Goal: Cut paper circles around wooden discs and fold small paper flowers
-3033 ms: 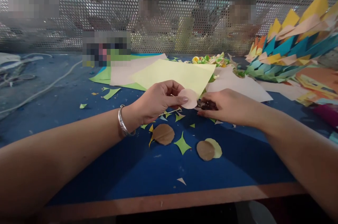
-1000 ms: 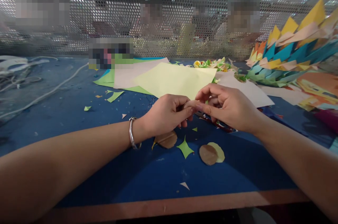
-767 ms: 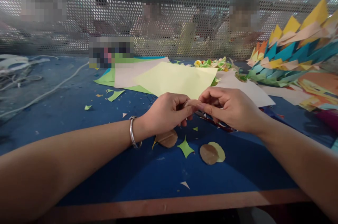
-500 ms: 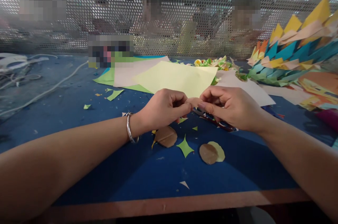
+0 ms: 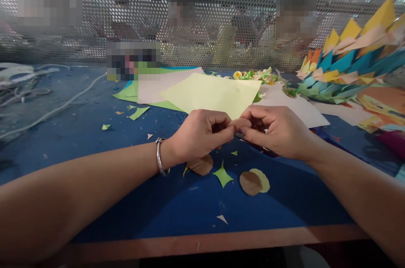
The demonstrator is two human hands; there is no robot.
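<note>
A small pale pink piece of paper (image 5: 241, 123) is pinched between both hands above the table. My left hand (image 5: 207, 134) closes its thumb and fingers on the paper's left end, and my right hand (image 5: 272, 131) grips the right end. Under the right hand lies a dark tool, probably scissors (image 5: 261, 148), mostly hidden. A brown disc (image 5: 202, 165) rests below my left hand, partly covered by it. Nearer the table edge, another brown disc (image 5: 250, 183) overlaps a pale yellow paper disc (image 5: 263, 180). A green four-pointed paper scrap (image 5: 223, 174) sits between the discs.
Sheets of pale yellow paper (image 5: 209, 91), pink paper (image 5: 152, 87) and white paper (image 5: 294, 105) lie beyond my hands. Layered folded-paper work (image 5: 354, 61) stands at right. A white cord (image 5: 57, 110) crosses the left side. A perforated metal screen (image 5: 209, 32) rises behind.
Both hands have shifted slightly, the left one rightward and lower, closer to the right. Both still hold the pink paper, and the discs stay on the table.
</note>
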